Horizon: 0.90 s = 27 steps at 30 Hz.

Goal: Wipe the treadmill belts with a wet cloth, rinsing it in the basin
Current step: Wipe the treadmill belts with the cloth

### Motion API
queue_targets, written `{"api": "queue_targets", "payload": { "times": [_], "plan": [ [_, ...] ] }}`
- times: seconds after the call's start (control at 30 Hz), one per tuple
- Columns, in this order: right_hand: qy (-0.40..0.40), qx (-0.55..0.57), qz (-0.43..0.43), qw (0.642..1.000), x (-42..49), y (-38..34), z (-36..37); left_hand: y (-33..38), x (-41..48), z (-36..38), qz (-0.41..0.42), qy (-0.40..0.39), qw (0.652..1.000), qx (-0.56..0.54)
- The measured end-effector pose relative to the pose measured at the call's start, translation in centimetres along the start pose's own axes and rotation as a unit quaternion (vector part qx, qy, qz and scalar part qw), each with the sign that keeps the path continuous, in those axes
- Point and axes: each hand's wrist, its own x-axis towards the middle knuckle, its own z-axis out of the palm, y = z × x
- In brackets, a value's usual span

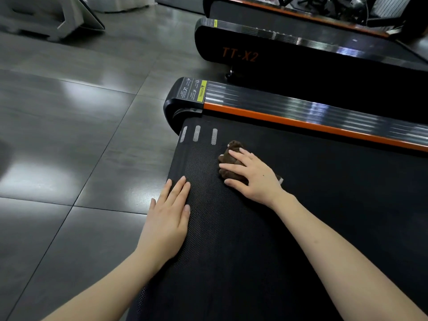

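Two hands on one belt: right hand presses one cloth.

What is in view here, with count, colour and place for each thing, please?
belt: one, black, nearest treadmill
cloth: one, brown, on the belt under the right hand
stripe: one, orange, along the belt's far side
label: one, black and yellow, at the stripe's left end
marks: three, white, belt's top-left corner
second treadmill: one, black, orange lettering, behind
floor: one, grey tiles, left
left hand: one, flat on the belt's left edge
right hand: one, fingers spread, pressing the cloth
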Motion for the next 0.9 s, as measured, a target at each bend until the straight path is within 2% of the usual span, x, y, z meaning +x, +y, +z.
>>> {"api": "queue_targets", "payload": {
  "times": [0.07,0.13,0.23,0.3,0.33,0.47,0.7,0.8,0.9],
  "plan": [
    [0.041,0.009,-0.010,0.999,0.5,1.0,0.4,-0.1,0.0,0.1,-0.001,0.000,1.000,0.003],
    [0.110,-0.006,0.030,0.993,1.5,3.0,0.7,-0.2,0.0,0.1,0.000,0.006,1.000,-0.001],
    [0.172,-0.002,0.229,0.958,4.6,5.3,0.0,-0.2,0.0,0.3,-0.001,0.013,1.000,-0.012],
    [0.170,0.000,0.295,0.940,7.4,4.4,0.1,-0.2,-0.1,0.4,-0.003,0.011,1.000,-0.016],
    [0.155,-0.006,0.282,0.947,8.7,2.9,0.6,-0.3,-0.1,0.4,-0.004,0.008,1.000,-0.016],
    [0.085,-0.009,0.116,0.990,11.1,-2.3,2.6,-0.5,0.0,0.3,-0.001,0.003,1.000,-0.026],
    [0.011,-0.054,0.062,0.997,9.6,1.2,0.6,-0.7,0.0,0.4,0.001,0.001,1.000,-0.028],
    [0.062,-0.075,0.103,0.990,8.5,3.6,-0.3,-0.8,-0.1,0.3,0.002,-0.005,1.000,-0.021],
    [0.106,-0.070,0.240,0.962,6.3,7.9,-1.8,-0.7,0.0,0.6,0.002,0.008,1.000,-0.028]
  ]
}}
